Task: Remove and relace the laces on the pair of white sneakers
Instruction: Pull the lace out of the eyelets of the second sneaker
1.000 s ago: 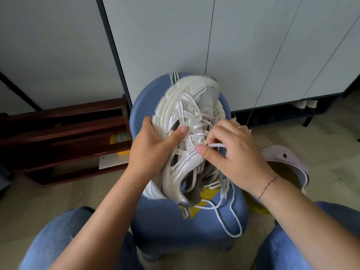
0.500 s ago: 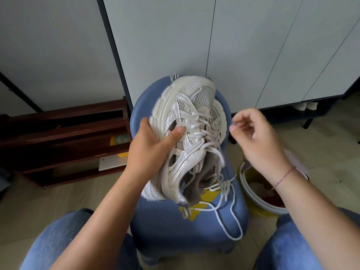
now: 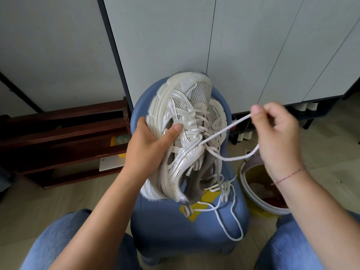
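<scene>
Sneaker (image 3: 187, 106) first: your left hand (image 3: 148, 145) grips it by the sole edge, thumb pressed on the upper, toe pointing away from you, over the blue stool (image 3: 175, 227). Your right hand (image 3: 278, 133) pinches a loop of white lace (image 3: 226, 131) between thumb and fingers, out to the right of the eyelets (the strand runs taut). Loose lace ends trail down onto the stool seat.

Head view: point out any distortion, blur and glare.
Head view: wide-angle warp makes the cabinet seams fan outward; light is soft and even, no glare on the sneaker, which is sharp; the right hand pinching the lace looks slightly soft; the wooden rack sits in shadow.
</scene>
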Demonstrator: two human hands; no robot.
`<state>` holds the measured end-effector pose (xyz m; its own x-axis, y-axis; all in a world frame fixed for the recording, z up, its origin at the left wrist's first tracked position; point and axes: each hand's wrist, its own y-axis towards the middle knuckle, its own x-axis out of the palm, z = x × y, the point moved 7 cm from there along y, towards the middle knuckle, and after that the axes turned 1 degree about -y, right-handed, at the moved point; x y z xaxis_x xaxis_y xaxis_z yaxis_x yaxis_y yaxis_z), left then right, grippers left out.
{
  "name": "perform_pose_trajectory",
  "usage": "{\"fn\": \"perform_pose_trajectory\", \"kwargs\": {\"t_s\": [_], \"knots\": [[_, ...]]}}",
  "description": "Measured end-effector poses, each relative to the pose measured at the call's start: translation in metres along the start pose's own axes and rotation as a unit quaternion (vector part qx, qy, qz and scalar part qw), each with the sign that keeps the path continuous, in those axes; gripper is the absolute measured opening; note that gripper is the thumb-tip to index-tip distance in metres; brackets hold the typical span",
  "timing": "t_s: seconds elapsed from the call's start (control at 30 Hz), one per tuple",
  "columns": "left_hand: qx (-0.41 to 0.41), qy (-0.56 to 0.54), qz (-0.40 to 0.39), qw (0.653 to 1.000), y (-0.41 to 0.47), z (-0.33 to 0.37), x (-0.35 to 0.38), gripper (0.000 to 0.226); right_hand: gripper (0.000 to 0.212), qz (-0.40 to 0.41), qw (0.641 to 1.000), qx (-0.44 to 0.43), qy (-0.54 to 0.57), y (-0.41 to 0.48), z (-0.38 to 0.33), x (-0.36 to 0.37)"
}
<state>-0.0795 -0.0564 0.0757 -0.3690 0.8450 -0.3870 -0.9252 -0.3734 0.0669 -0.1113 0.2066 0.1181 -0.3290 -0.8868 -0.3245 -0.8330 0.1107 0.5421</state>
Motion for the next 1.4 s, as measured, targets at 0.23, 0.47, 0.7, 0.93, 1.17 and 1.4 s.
{"fn": "perform_pose_trajectory", "kwargs": {"t_s": [0.23,0.47,0.7,0.93,1.17,1.4], "knots": [[0.004,0.011,-0.006,1.0,0.0,0.0,0.003,0.057,0.026,-0.177,0.975,-0.084,-0.102,-0.019,-0.008,0.037],[0.019,0.007,-0.008,1.0,-0.002,0.002,0.005,0.061,0.037,-0.228,0.945,-0.192,-0.134,-0.039,-0.032,0.061],[0.011,-0.055,-0.021,0.998,0.003,-0.004,0.005,0.075,0.025,-0.237,0.895,0.169,0.338,-0.031,-0.002,0.057],[0.012,-0.104,-0.033,0.994,0.007,-0.007,0.003,0.078,0.033,-0.171,0.731,0.38,0.54,-0.037,0.006,0.061],[0.011,-0.149,-0.053,0.987,0.009,-0.009,0.001,0.085,0.038,-0.128,0.823,0.349,0.431,-0.023,0.022,0.044],[0.025,-0.154,-0.068,0.985,0.007,-0.006,0.007,0.075,0.004,-0.237,0.968,0.066,0.045,-0.026,-0.006,0.044]]}}
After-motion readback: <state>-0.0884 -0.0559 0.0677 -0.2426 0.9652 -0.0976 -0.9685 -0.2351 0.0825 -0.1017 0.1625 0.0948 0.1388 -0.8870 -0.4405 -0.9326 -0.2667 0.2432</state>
